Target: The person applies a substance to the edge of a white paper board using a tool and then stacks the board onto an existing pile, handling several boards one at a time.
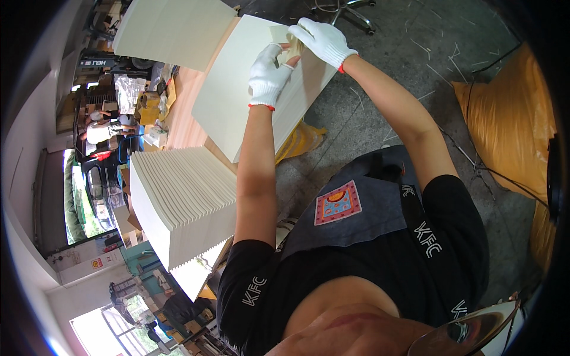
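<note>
Both my hands wear white knitted gloves with red cuffs. Between the bare thumb and forefinger of my left hand is a small cream piece, thin and bent, perhaps paper or veneer. My right hand closes over its far side, fingers together and thumb hidden. Both hands are above the far end of a large pale board stack, whose top is smooth and flat. A flat cream patch shows on that top beside my left fingertips.
A wood-grain tabletop carries another pale stack. Nearer on the left stands a stack of many-layered boards. Yellow sacks and loose strips lie on the concrete floor. A wheeled chair base is beyond; people are in the background.
</note>
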`<state>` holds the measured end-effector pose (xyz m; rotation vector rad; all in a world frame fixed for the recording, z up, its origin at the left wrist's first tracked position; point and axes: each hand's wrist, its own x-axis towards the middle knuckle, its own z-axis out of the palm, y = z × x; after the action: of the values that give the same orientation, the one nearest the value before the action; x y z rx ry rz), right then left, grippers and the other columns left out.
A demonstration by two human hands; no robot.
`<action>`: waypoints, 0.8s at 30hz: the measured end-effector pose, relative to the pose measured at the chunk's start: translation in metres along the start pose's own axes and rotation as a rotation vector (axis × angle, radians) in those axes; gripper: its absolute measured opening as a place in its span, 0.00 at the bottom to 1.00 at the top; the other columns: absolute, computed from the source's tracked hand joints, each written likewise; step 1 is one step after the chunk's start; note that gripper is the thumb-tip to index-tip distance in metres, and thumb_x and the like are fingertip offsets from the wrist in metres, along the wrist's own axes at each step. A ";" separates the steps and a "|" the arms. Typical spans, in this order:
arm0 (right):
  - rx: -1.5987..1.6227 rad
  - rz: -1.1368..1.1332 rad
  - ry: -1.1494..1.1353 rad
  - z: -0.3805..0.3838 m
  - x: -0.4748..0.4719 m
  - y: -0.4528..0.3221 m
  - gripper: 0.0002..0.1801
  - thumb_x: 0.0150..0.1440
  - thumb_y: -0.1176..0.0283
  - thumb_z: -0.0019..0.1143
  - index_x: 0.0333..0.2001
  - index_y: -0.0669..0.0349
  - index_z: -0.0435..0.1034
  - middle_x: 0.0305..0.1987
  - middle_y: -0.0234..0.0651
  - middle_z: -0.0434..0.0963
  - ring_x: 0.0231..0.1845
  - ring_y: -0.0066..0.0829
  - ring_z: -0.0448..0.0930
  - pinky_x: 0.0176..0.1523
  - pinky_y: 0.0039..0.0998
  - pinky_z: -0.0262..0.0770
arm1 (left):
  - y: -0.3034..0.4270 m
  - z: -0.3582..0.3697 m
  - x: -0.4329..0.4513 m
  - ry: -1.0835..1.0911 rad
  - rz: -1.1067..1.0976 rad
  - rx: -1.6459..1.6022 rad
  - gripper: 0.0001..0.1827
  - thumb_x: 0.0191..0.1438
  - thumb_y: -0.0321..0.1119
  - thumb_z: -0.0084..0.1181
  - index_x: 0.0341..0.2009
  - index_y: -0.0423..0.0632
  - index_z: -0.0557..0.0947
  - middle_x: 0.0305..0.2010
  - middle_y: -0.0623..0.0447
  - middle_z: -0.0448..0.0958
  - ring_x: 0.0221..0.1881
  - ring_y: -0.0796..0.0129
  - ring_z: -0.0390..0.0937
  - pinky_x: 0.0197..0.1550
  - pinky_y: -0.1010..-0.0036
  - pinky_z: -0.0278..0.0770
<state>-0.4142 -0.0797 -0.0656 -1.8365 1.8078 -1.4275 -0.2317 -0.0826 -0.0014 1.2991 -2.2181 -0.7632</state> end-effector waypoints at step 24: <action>0.015 0.084 -0.061 -0.021 -0.002 -0.009 0.35 0.60 0.33 0.37 0.41 0.55 0.72 0.31 0.45 0.80 0.36 0.48 0.82 0.40 0.45 0.74 | -0.009 0.001 -0.001 0.193 0.207 0.081 0.15 0.61 0.32 0.55 0.53 0.52 0.81 0.44 0.45 0.81 0.40 0.56 0.80 0.45 0.67 0.77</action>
<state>-0.4228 -0.0665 -0.0498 -1.7554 1.8172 -1.3368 -0.2263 -0.0852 -0.0088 1.1065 -2.2014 -0.4565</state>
